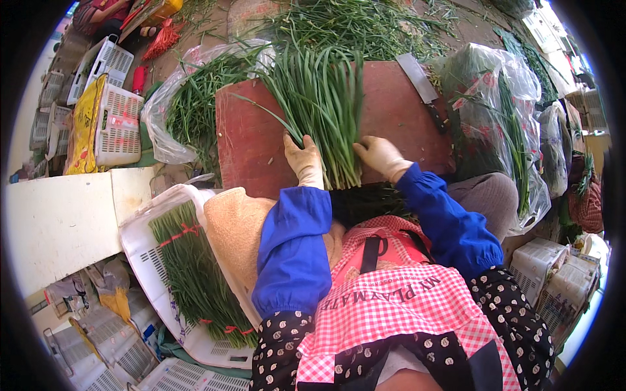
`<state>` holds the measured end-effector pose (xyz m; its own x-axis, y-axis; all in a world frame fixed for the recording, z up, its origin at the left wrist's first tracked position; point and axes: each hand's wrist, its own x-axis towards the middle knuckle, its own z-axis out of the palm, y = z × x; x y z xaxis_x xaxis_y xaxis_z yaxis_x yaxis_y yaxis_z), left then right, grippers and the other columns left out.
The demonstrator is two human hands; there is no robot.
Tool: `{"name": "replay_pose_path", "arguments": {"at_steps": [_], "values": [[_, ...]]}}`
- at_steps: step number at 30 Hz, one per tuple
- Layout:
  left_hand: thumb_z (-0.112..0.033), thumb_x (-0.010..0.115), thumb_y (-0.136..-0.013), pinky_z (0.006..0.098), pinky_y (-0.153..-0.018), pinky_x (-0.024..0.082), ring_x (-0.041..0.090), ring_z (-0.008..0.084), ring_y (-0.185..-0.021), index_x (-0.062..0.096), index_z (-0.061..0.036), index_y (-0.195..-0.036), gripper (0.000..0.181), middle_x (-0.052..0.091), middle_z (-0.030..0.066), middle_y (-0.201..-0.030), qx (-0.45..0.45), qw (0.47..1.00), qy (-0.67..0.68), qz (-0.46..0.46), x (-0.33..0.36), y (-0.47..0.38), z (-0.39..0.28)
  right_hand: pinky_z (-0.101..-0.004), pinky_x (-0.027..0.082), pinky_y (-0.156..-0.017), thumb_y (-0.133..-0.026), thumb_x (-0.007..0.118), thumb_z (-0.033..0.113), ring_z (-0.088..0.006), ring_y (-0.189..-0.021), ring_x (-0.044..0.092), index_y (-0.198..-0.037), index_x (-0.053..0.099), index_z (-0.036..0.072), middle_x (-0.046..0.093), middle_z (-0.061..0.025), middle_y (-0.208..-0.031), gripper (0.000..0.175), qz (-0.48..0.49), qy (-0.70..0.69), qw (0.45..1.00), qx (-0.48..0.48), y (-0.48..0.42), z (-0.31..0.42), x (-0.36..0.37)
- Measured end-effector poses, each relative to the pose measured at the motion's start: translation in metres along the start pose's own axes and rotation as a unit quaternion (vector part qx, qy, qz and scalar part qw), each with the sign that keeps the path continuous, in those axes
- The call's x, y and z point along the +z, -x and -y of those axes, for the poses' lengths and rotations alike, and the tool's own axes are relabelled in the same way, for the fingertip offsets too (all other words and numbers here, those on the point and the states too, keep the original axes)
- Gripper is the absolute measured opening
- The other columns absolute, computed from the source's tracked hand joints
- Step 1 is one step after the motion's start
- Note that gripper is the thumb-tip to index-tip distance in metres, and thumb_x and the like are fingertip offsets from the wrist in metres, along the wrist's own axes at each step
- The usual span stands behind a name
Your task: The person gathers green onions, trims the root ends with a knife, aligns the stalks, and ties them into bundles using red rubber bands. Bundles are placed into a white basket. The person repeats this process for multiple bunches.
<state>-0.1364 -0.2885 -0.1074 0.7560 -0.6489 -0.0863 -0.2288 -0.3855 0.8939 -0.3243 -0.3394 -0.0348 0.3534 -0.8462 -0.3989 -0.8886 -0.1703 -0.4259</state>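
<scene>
A loose bunch of green Chinese chives [325,107] lies on a red wooden board [391,107] in front of me, cut ends towards me. My left hand [302,159], in a pale glove, rests against the left side of the bunch with thumb and fingers apart. On the other side, my right hand [381,155], also gloved, touches the stalks near their lower ends, its fingers bent; whether it grips any is unclear. A cleaver [418,78] with a black handle lies at the board's right edge. Small stalk scraps are scattered on the board.
Left of the board stands an open plastic bag of loose greens [205,97]. A white crate [142,239] at lower left holds chives tied with red bands [195,273]. A full clear bag [489,107] stands at right. More greens [352,24] lie beyond. A person [100,14] sits at upper left.
</scene>
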Motion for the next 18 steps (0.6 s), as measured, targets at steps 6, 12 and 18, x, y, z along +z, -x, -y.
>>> {"name": "replay_pose_path", "arguments": {"at_steps": [6,12,18], "values": [[-0.024,0.068,-0.094,0.0445,-0.117,0.037,0.049,0.0425,-0.137,0.039,0.008,-0.149,0.07,0.05,0.0301,-0.147,0.109,0.991,-0.074,-0.034,-0.008,0.001,-0.008,-0.0509,0.055,-0.084,-0.098,0.058,0.037,-0.0433,-0.093,0.07,-0.106,0.072,0.005,0.073,-0.0231,-0.098,0.036,-0.014,-0.004,0.999,-0.029,-0.009,0.012,0.012],[-0.052,0.061,-0.096,0.0479,-0.12,0.033,0.036,0.0424,-0.146,0.029,0.0069,-0.155,0.09,0.037,0.0299,-0.157,0.142,0.957,-0.245,-0.061,-0.002,0.002,-0.007,-0.0485,0.057,-0.074,-0.095,0.065,0.039,-0.0381,-0.084,0.071,-0.09,0.071,0.009,0.074,-0.0166,-0.089,0.031,-0.173,-0.061,0.975,-0.122,0.024,0.019,-0.002],[-0.063,0.06,-0.092,0.0505,-0.122,0.028,0.034,0.043,-0.148,0.027,0.0068,-0.157,0.1,0.037,0.0306,-0.158,0.1,0.951,-0.291,0.015,-0.001,0.001,0.001,-0.0446,0.056,-0.084,-0.093,0.068,0.045,-0.0366,-0.097,0.071,-0.104,0.07,0.007,0.074,-0.0164,-0.099,0.039,0.01,-0.05,0.996,-0.078,0.01,0.03,0.01]]}}
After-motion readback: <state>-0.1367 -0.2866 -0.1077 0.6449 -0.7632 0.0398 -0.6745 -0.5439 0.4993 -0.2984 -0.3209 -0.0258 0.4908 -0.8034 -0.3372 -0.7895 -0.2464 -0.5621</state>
